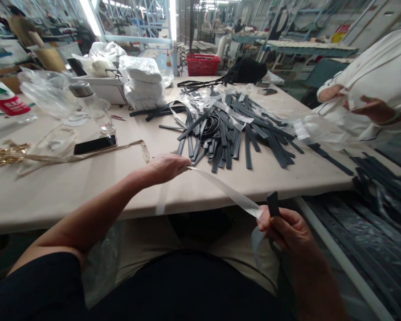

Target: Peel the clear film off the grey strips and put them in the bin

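- Translucent white film forms the tape strip (pixel 225 191), stretched taut between the two hands at the centre of the frame; its long axis runs from centre-left down to the lower right, past the near edge of the table (pixel 70 187).
- Left hand (pixel 163 168): rests on the table edge, fingers closed together on the upper end of the tape strip.
- Right hand (pixel 287 229): lower right of the frame, below and off the table edge; fingers clamped on a short dark strap piece (pixel 273 204) held upright, with the lower end of the tape strip meeting it at the fingertips and a loose tail curling beneath.
- Governing relation: the strap piece lies at the right-hand end of the tape, well apart from the left hand; the right hand is the nearer.
- Pile of dark straps (pixel 234 129): centre of the table, mixed with loose white strips, beyond the left hand.
- Black phone (pixel 95 144) and clear bottle (pixel 93 107): left of the pile.
- Another person's hand (pixel 370 107): upper right, holding clear plastic film.
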Demonstrator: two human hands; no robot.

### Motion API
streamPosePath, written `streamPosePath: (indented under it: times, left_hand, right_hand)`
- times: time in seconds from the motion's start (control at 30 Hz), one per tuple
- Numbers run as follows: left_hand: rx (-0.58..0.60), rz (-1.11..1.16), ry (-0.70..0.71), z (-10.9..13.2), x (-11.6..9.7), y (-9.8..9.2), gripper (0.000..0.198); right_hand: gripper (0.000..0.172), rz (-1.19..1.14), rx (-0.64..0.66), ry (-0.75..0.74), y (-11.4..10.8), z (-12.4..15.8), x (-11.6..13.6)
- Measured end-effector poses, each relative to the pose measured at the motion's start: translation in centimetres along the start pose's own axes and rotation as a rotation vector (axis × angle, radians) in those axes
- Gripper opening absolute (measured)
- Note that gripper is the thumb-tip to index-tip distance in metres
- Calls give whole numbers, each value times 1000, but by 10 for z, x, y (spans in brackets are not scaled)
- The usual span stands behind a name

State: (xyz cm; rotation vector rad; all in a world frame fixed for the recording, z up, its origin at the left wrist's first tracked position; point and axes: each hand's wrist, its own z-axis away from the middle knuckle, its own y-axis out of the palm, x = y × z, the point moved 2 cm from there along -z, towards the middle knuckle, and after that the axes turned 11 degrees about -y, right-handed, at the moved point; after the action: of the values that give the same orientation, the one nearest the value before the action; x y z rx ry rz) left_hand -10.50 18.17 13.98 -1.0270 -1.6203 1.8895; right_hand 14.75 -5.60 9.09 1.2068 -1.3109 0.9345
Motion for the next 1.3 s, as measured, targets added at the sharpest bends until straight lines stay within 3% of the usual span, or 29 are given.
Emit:
streamPosePath:
  times: [0.1, 0.2, 0.3, 0.37, 0.4, 0.43, 0.5, 0.57, 0.63, 0.73, 0.87, 0.97, 1.1, 1.3]
  left_hand:
    - [-35, 8, -98, -24, 28, -22, 22]
    - [-330, -86, -262, -43, 47, -50, 30]
    - [-604, -71, -342, -40, 41, -61, 41]
    - [-653, 75, -335, -26, 22, -49, 31]
    - [-627, 190, -319, -17, 9, -38, 29]
    - [-525, 326, -289, -8, -5, -23, 33]
    - [-183, 642, -184, 8, -37, 14, 39]
    - [44, 869, -141, 20, -63, 49, 45]
    - [135, 994, -164, 24, -80, 77, 44]
    - [151, 1117, -255, 25, -90, 103, 32]
    - [318, 1418, -343, 28, -97, 116, 37]
    - [396, 1518, -323, 35, -102, 116, 50]
    - [448, 1568, -267, 45, -105, 119, 57]
    - [486, 1427, -304, 45, -101, 126, 47]
  right_hand:
    - [32, -60, -78, 4, 3, -4, -1]
    - [29, -129, -150, 11, 15, -18, -9]
    - [27, -204, -242, 28, 26, -35, -17]
    - [28, -258, -269, 51, 32, -44, -19]
    - [29, -270, -267, 57, 34, -48, -19]
    - [29, -267, -256, 60, 37, -51, -19]
    - [29, -228, -225, 46, 42, -57, -16]
    - [29, -176, -179, 32, 48, -63, -12]
    - [28, -132, -139, 13, 54, -68, -9]
    - [27, -77, -115, -29, 60, -75, -5]
    - [26, -39, -124, -68, 61, -83, -3]
    - [26, -49, -119, -94, 60, -89, -4]
    - [25, -36, -126, -119, 58, -94, -6]
    - [26, -22, -98, -141, 62, -95, -5]
